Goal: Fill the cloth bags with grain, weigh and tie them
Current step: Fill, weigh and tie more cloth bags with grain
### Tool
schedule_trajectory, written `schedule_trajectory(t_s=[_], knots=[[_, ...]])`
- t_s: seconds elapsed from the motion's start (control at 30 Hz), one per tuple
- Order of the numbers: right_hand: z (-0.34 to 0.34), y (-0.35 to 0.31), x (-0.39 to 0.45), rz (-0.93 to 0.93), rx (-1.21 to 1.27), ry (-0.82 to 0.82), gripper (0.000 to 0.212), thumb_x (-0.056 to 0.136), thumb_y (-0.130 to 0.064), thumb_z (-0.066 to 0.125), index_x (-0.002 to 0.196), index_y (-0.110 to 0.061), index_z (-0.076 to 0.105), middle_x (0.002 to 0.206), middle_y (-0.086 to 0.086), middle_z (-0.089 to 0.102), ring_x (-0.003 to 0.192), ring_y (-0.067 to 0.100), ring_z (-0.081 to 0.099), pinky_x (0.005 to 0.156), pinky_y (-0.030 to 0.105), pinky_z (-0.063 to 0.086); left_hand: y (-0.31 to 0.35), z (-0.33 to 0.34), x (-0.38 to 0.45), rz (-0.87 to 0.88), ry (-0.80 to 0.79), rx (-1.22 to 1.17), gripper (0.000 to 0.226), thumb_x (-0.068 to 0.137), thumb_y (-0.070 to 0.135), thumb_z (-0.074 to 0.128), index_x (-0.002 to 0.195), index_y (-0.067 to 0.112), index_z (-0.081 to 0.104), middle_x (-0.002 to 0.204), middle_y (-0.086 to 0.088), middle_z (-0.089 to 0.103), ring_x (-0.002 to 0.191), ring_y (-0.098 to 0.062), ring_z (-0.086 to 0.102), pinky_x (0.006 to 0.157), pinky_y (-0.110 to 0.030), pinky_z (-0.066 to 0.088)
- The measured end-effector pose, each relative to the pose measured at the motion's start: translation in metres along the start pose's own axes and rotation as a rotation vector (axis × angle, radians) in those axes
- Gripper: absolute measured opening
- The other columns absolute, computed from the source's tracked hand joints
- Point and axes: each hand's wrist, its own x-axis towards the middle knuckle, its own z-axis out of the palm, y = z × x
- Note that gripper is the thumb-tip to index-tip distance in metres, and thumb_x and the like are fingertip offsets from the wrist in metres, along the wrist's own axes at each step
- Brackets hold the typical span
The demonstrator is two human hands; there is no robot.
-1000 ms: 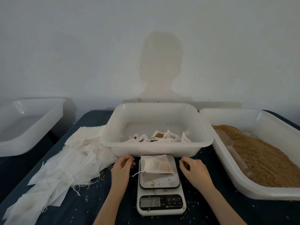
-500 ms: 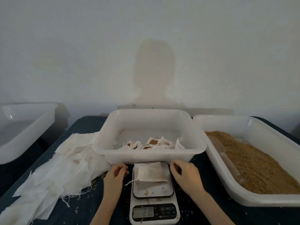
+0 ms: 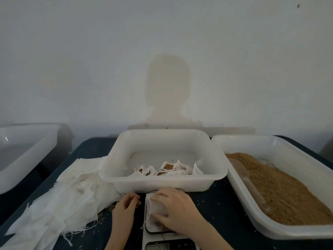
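A small white cloth bag (image 3: 156,206) lies on the white kitchen scale (image 3: 158,231) at the bottom centre. My right hand (image 3: 177,208) covers the bag and grips it, fingers over its top and thumb under its near edge. My left hand (image 3: 126,204) hovers just left of the scale with fingers loosely curled, holding nothing I can see. Behind the scale stands a white tub (image 3: 115,175) with several filled bags (image 3: 167,168). Brown grain (image 3: 281,188) fills the white tub (image 3: 266,228) on the right.
A heap of empty white cloth bags (image 3: 59,199) lies on the dark table (image 3: 219,210) at the left. Another white tub (image 3: 21,159) stands at the far left. A translucent scoop (image 3: 250,184) lies in the grain. Loose grains are scattered around the scale.
My right hand has moved left from beside the scale onto the bag and taken hold of it. The view has tilted up, so the scale's display sits at the bottom edge.
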Motion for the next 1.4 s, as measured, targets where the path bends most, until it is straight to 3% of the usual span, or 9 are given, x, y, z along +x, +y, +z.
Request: schedule_trajectory(t_s=[0.1,0.3,0.5,0.6,0.73,0.93,1.03,1.17,1.4], knots=[[0.000,0.003,0.004,0.023,0.012,0.092,0.027,0.093,-0.032,0.048,0.113,-0.028,0.066,0.112,-0.010,0.065,0.102,0.011,0.057,0.085,0.027,0.047,0.000,0.001,0.000,-0.016,-0.006,-0.008,0.025,0.089,0.002,0.056,0.071,0.017,0.066,0.064,0.000,0.067,0.072,-0.018,0.063,0.071,-0.033,0.047],[-0.028,0.009,0.021,0.190,0.283,0.185,0.018,0.091,-0.037,0.057,0.085,-0.024,0.069,0.084,-0.011,0.068,0.079,0.003,0.060,0.075,0.019,0.050,0.000,0.000,0.000,-0.021,-0.018,-0.004,0.025,0.089,0.005,0.057,0.071,0.019,0.066,0.068,0.004,0.068,0.072,-0.017,0.062,0.070,-0.030,0.047],[-0.070,0.020,0.054,0.234,0.476,0.377,0.020,0.087,-0.024,0.068,0.071,-0.035,0.066,0.053,-0.015,0.051,0.052,0.004,0.044,0.052,0.014,0.034,0.004,0.001,-0.003,-0.037,-0.019,0.008,0.024,0.089,0.007,0.058,0.071,0.021,0.066,0.067,0.002,0.068,0.070,-0.018,0.062,0.069,-0.032,0.046],[-0.083,0.027,0.072,0.262,0.403,0.482,0.010,0.088,-0.022,0.067,0.083,-0.027,0.073,0.065,-0.006,0.063,0.059,0.009,0.050,0.060,0.026,0.044,0.006,0.001,-0.004,-0.035,-0.020,0.014,0.024,0.089,0.008,0.058,0.071,0.022,0.066,0.067,0.003,0.068,0.070,-0.021,0.062,0.069,-0.032,0.046],[-0.077,0.037,0.087,0.331,0.206,0.477,0.016,0.092,-0.023,0.060,0.101,-0.027,0.073,0.093,-0.010,0.071,0.084,0.011,0.063,0.070,0.027,0.049,0.010,0.001,-0.005,-0.042,-0.015,0.005,0.025,0.089,0.007,0.057,0.070,0.021,0.066,0.066,0.002,0.067,0.072,-0.022,0.062,0.072,-0.035,0.049],[-0.043,0.052,0.094,0.472,0.025,-0.202,0.034,0.096,-0.016,0.044,0.116,-0.027,0.069,0.121,-0.004,0.065,0.109,0.018,0.059,0.088,0.030,0.047,0.010,-0.001,-0.008,-0.036,-0.025,0.025,0.024,0.090,0.009,0.057,0.072,0.023,0.066,0.066,0.005,0.067,0.069,-0.019,0.061,0.065,-0.027,0.045],[-0.040,0.051,0.097,0.466,0.121,-0.324,0.034,0.095,-0.012,0.045,0.116,-0.022,0.070,0.121,-0.002,0.066,0.110,0.018,0.058,0.093,0.030,0.045,0.012,0.000,-0.009,-0.036,-0.030,0.035,0.024,0.089,0.010,0.057,0.071,0.023,0.066,0.066,0.007,0.067,0.064,-0.014,0.058,0.062,-0.023,0.043],[-0.047,0.050,0.098,0.442,0.130,-0.319,0.032,0.093,-0.017,0.049,0.116,-0.025,0.070,0.121,-0.006,0.066,0.109,0.015,0.059,0.096,0.029,0.045,0.015,-0.001,-0.012,-0.033,-0.033,0.044,0.023,0.089,0.012,0.057,0.072,0.025,0.065,0.067,0.010,0.067,0.060,-0.007,0.055,0.058,-0.017,0.041],[-0.047,0.015,0.099,0.229,0.183,-0.034,0.029,0.095,-0.015,0.048,0.108,-0.025,0.072,0.112,-0.010,0.069,0.104,0.007,0.060,0.094,0.025,0.045,0.028,-0.007,-0.019,0.171,-0.031,0.239,0.020,0.090,0.017,0.059,0.077,0.031,0.060,0.068,0.007,0.064,0.061,-0.003,0.056,0.059,-0.015,0.044]])
